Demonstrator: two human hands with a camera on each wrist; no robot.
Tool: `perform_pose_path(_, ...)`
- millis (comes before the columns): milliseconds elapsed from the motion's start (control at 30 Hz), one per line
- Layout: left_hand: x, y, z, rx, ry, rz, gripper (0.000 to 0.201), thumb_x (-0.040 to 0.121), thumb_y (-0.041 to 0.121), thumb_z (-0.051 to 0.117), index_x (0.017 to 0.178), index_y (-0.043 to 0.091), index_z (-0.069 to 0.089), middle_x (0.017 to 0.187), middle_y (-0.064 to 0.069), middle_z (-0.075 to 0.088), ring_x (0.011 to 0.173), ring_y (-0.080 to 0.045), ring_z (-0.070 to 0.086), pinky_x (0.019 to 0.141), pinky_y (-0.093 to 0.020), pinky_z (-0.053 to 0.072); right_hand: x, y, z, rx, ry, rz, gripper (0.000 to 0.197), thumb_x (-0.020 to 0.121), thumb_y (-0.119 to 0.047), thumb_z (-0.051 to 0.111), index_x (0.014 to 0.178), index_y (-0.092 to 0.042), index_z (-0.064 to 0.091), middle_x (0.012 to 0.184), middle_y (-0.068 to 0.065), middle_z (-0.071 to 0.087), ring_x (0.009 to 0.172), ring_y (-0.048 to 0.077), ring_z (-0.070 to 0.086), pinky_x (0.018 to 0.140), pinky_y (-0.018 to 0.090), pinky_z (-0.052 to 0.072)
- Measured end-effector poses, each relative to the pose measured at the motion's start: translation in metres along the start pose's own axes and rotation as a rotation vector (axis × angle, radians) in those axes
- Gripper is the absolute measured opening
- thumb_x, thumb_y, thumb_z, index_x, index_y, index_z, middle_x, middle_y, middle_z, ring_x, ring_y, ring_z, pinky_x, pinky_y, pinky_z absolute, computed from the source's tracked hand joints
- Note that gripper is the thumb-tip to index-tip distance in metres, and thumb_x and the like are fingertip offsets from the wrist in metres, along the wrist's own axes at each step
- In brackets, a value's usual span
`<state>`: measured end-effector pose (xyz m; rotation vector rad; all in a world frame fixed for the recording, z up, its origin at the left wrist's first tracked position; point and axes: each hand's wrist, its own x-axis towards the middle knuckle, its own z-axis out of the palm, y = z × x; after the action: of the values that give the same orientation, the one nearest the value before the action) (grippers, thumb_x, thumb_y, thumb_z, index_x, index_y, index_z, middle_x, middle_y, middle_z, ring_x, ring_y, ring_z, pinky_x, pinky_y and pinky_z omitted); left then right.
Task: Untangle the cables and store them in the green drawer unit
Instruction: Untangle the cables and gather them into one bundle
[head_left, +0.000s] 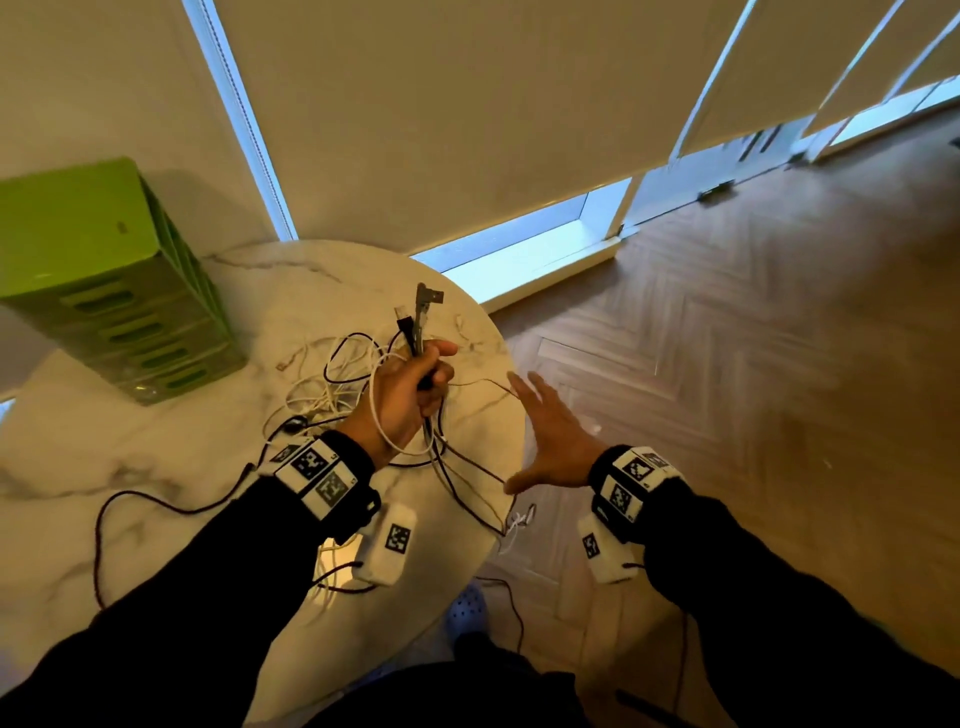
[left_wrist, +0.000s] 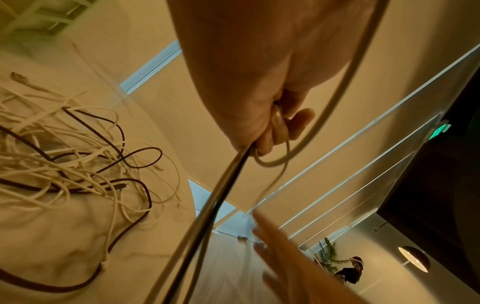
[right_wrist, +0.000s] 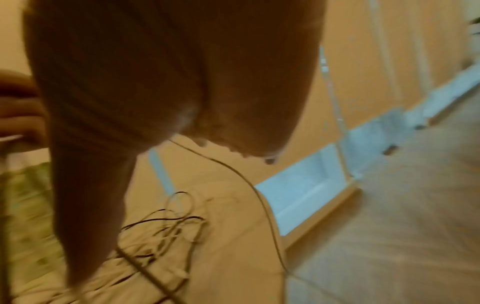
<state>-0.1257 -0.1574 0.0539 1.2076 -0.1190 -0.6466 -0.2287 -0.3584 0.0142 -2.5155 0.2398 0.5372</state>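
My left hand (head_left: 415, 387) grips a bundle of cable ends (head_left: 422, 312) upright above the marble table (head_left: 130, 467); their plugs stick up past my thumb, and a white cable loops round the back of the hand. In the left wrist view the left hand (left_wrist: 270, 127) has its fingers curled round a dark cable (left_wrist: 207, 205). A tangle of white and dark cables (head_left: 332, 384) lies on the table under that hand. My right hand (head_left: 545, 431) is open with fingers spread, just right of the table's edge, holding nothing. The green drawer unit (head_left: 104, 280) stands at the far left, drawers closed.
Dark cables (head_left: 483, 499) hang over the table's right edge toward the wooden floor (head_left: 753, 389). Another dark cable (head_left: 135, 509) trails across the near table top. Window blinds (head_left: 467, 104) hang behind the table. A blue shoe (head_left: 467, 613) shows below the table edge.
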Motion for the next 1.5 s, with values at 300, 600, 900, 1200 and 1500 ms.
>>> perform_pose_path(300,-0.002,0.004,-0.009,0.205,0.031,0.097,0.004,0.101,0.022,0.057,0.103,0.020,0.059,0.081,0.002,0.054,0.056,-0.001,0.050,0.055,-0.020,0.039,0.017,-0.070,-0.015,0.294,0.288,-0.425,0.032,0.106,-0.036,0.041,0.098,-0.010,0.057,0.092,0.003,0.056,0.081,0.008,0.049,0.076,0.027,0.045)
perform_pose_path(600,0.001,0.004,-0.035,0.357,0.011,0.188,0.044,0.083,-0.011,0.071,0.094,0.020,0.043,0.080,0.003,0.035,0.062,-0.007,0.035,0.077,-0.031,0.049,0.003,-0.005,-0.049,0.012,-0.014,-0.156,0.027,0.102,-0.043,0.049,0.080,-0.030,0.058,0.081,-0.011,0.062,0.077,0.004,0.057,0.071,0.022,0.041)
perform_pose_path(900,-0.008,0.034,-0.016,-0.122,0.114,0.080,0.041,0.107,0.032,0.044,0.069,0.024,0.032,0.056,0.009,0.024,0.049,-0.007,0.020,0.054,-0.027,0.014,0.008,0.012,-0.054,-0.316,-0.444,0.183,0.098,0.080,-0.050,0.078,0.157,-0.022,0.025,0.161,0.001,0.031,0.147,0.021,0.031,0.119,0.039,0.025)
perform_pose_path(1200,-0.027,0.039,-0.003,0.025,-0.131,0.001,0.058,0.105,0.048,0.030,0.059,0.014,0.037,0.054,-0.009,0.042,0.051,-0.022,0.045,0.056,-0.031,0.037,0.027,-0.105,0.000,0.266,-0.468,-0.197,0.078,0.090,-0.051,0.067,0.153,-0.023,0.031,0.153,0.003,0.045,0.137,0.016,0.044,0.119,0.036,0.029)
perform_pose_path(1500,-0.049,0.051,-0.054,-0.032,-0.044,-0.114,0.048,0.107,0.043,0.026,0.074,0.012,0.041,0.055,-0.006,0.045,0.091,-0.035,0.070,0.100,-0.043,0.042,0.072,-0.062,-0.013,-0.103,-0.157,-0.102,0.041,0.087,-0.058,0.065,0.070,-0.022,0.058,0.064,-0.002,0.062,0.061,0.014,0.058,0.067,0.030,0.046)
